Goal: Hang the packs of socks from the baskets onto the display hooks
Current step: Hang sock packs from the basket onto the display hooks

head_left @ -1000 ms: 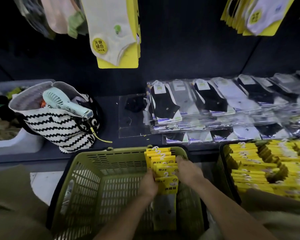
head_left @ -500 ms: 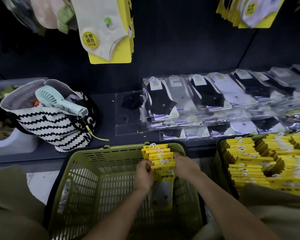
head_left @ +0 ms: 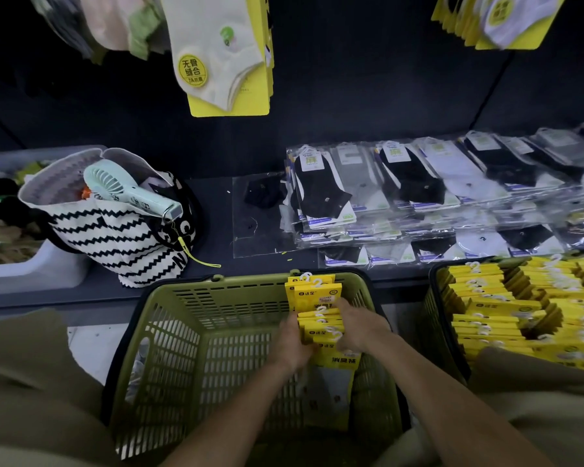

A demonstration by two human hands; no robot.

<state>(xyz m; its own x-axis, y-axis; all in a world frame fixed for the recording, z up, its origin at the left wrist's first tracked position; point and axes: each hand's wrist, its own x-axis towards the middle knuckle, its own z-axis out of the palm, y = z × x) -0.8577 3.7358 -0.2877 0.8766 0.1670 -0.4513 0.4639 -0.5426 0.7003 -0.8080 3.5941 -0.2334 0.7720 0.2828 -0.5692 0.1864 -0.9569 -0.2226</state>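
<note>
A green plastic basket [head_left: 216,318] stands in front of me. Inside it a stack of yellow sock packs [head_left: 317,311] with white hooks leans against the far right wall. My left hand [head_left: 292,345] grips the stack's left side and my right hand [head_left: 358,325] grips its right side, fingers curled round the cards. A second basket [head_left: 435,318] at the right is full of rows of yellow packs [head_left: 520,298]. Yellow-carded socks [head_left: 223,55] hang from display hooks above, and another bunch [head_left: 493,18] hangs at the top right.
On the dark shelf behind the baskets lie clear-bagged black, grey and white socks [head_left: 418,190]. A zigzag-striped tote bag [head_left: 115,237] with a mint hand fan [head_left: 125,190] sits at the left, beside a white bin [head_left: 21,271] of clutter.
Both hands have gathered the spread-out packs into a tighter stack and lifted it a little toward the basket's far wall. The view tilted slightly.
</note>
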